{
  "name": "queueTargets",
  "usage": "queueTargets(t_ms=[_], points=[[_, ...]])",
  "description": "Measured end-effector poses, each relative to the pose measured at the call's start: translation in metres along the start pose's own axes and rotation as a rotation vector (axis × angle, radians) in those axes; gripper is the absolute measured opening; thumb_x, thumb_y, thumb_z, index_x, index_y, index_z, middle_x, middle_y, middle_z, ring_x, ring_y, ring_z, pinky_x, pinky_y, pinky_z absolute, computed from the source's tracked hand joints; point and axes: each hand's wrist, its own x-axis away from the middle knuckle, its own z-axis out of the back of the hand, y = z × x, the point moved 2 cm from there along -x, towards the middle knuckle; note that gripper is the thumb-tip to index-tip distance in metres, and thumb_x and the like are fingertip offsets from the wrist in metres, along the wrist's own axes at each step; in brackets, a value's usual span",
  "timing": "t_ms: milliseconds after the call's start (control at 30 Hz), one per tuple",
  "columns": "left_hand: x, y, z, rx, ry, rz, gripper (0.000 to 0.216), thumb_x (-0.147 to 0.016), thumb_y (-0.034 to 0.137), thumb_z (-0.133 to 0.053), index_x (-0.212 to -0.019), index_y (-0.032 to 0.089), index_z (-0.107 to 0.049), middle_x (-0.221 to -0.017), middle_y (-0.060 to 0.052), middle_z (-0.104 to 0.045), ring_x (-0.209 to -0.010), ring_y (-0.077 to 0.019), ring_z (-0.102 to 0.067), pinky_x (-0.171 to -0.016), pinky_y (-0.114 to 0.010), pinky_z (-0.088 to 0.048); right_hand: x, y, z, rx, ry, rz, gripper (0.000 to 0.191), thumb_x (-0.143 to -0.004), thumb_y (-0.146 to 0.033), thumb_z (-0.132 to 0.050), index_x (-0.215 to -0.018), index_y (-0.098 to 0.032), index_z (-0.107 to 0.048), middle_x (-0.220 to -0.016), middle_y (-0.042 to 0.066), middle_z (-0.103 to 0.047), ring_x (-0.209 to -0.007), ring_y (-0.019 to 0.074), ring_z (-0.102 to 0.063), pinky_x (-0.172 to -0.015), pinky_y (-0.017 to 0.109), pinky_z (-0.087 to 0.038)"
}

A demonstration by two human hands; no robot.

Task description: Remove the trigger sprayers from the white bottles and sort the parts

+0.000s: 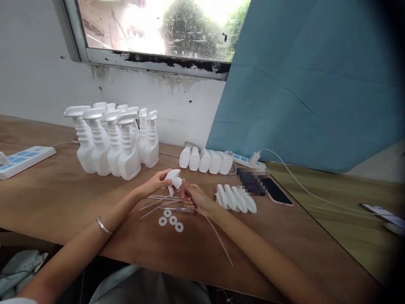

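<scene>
My left hand (pixel 157 182) is closed around a white trigger spray head (pixel 174 176), held just above the wooden table (pixel 57 202). My right hand (pixel 195 197) pinches a thin clear dip tube (pixel 218 234) whose upper end meets the spray head and whose lower end trails toward me. Under my hands lie more loose tubes (pixel 158 202) and three white washers (pixel 171 221). To the right of my right hand lies a row of white spray heads (pixel 236 198).
Several assembled white spray bottles (pixel 110 143) stand at the back left. Capless white bottles (pixel 205 161) lie in a row by the wall. Power strips (pixel 22 159) sit left and near a phone (pixel 278 192). Another phone (pixel 381 213) lies far right. A blue sheet (pixel 316 84) hangs behind.
</scene>
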Motion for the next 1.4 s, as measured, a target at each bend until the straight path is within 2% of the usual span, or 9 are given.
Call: queueTargets(t_ms=[133, 333, 500, 733, 867, 1000, 1200, 1267, 1400], points=[[0.002, -0.013, 0.001, 0.072, 0.136, 0.137, 0.039, -0.061, 0.041, -0.069, -0.082, 0.012, -0.054, -0.064, -0.001, -0.057, -0.053, -0.0119, -0.054, -0.049, -0.022, -0.043, -0.02, 0.012, -0.002, 0.124, 0.087, 0.186, 0.049, -0.062, -0.058, -0.062, -0.042, -0.014, -0.054, -0.039, -0.003, -0.046, -0.037, 0.0043, -0.035, -0.037, 0.019, -0.023], [0.003, -0.025, 0.0, 0.253, 0.1, 0.26, 0.041, -0.058, 0.043, -0.071, -0.078, 0.01, -0.056, -0.057, -0.002, -0.058, -0.043, -0.0087, -0.05, -0.036, -0.017, -0.034, -0.022, 0.02, 0.004, 0.127, 0.004, 0.22, 0.043, -0.062, -0.05, -0.067, -0.039, -0.014, -0.057, -0.04, -0.001, -0.05, -0.039, 0.0058, -0.038, -0.042, 0.022, -0.025], [0.002, -0.031, -0.005, 0.335, 0.086, 0.241, 0.043, -0.058, 0.047, -0.069, -0.073, 0.008, -0.058, -0.049, -0.003, -0.056, -0.038, -0.0077, -0.046, -0.031, -0.016, -0.025, -0.02, 0.018, 0.003, 0.075, -0.055, 0.232, 0.041, -0.065, -0.045, -0.065, -0.038, -0.016, -0.057, -0.037, -0.003, -0.045, -0.044, 0.0074, -0.041, -0.049, 0.023, -0.03], [-0.004, -0.036, -0.013, 0.45, 0.139, 0.137, 0.043, -0.057, 0.051, -0.069, -0.065, 0.011, -0.056, -0.045, 0.001, -0.05, -0.036, -0.0048, -0.04, -0.034, -0.016, -0.03, -0.017, 0.011, -0.004, 0.011, -0.132, 0.298, 0.039, -0.067, -0.04, -0.065, -0.037, -0.018, -0.055, -0.038, -0.002, -0.043, -0.064, 0.0151, -0.054, -0.067, 0.028, -0.039], [-0.003, -0.027, 0.005, 0.699, 0.255, 0.125, 0.037, -0.074, 0.049, -0.054, -0.066, 0.013, -0.051, -0.05, 0.003, -0.045, -0.031, 0.0001, -0.029, -0.026, -0.01, -0.019, -0.005, 0.005, -0.007, -0.011, -0.137, 0.329, 0.044, -0.068, -0.036, -0.066, -0.031, -0.02, -0.049, -0.035, -0.002, -0.036, -0.085, 0.018, -0.055, -0.078, 0.028, -0.04], [0.001, -0.014, 0.026, 0.997, 0.37, 0.076, 0.036, -0.088, 0.041, -0.037, -0.07, 0.013, -0.049, -0.057, 0.003, -0.045, -0.033, 0.0012, -0.034, -0.025, -0.006, -0.019, 0.0, -0.009, -0.003, -0.103, 0.09, 0.359, 0.04, -0.068, -0.048, -0.064, -0.043, -0.018, -0.055, -0.041, -0.004, -0.038, -0.068, 0.0114, -0.053, -0.061, 0.02, -0.042], [0.006, -0.001, 0.037, 1.219, 0.381, 0.01, 0.046, -0.09, 0.046, -0.027, -0.068, 0.012, -0.049, -0.052, 0.002, -0.045, -0.032, -0.0022, -0.041, -0.029, -0.011, -0.025, -0.007, -0.012, 0.026, -0.267, 0.6, 0.349, 0.029, -0.071, -0.044, -0.061, -0.065, -0.017, -0.056, -0.038, -0.011, -0.033, -0.031, 0.0018, -0.025, -0.03, 0.014, -0.019], [0.007, 0.001, 0.038, 1.25, 0.381, -0.021, 0.044, -0.09, 0.045, -0.028, -0.068, 0.012, -0.049, -0.053, 0.001, -0.046, -0.033, -0.0031, -0.042, -0.03, -0.012, -0.025, -0.007, -0.007, 0.034, -0.274, 0.728, 0.347, 0.025, -0.075, -0.041, -0.058, -0.066, -0.018, -0.052, -0.041, -0.01, -0.041, -0.03, 0.0015, -0.029, -0.029, 0.014, -0.022], [0.008, 0.003, 0.038, 1.222, 0.4, -0.031, 0.042, -0.088, 0.046, -0.032, -0.069, 0.013, -0.05, -0.054, 0.001, -0.048, -0.034, -0.0053, -0.043, -0.033, -0.016, -0.025, -0.006, 0.001, 0.04, -0.211, 0.806, 0.367, 0.022, -0.075, -0.036, -0.058, -0.064, -0.019, -0.048, -0.053, -0.005, -0.057, -0.042, 0.0046, -0.051, -0.041, 0.015, -0.042]])
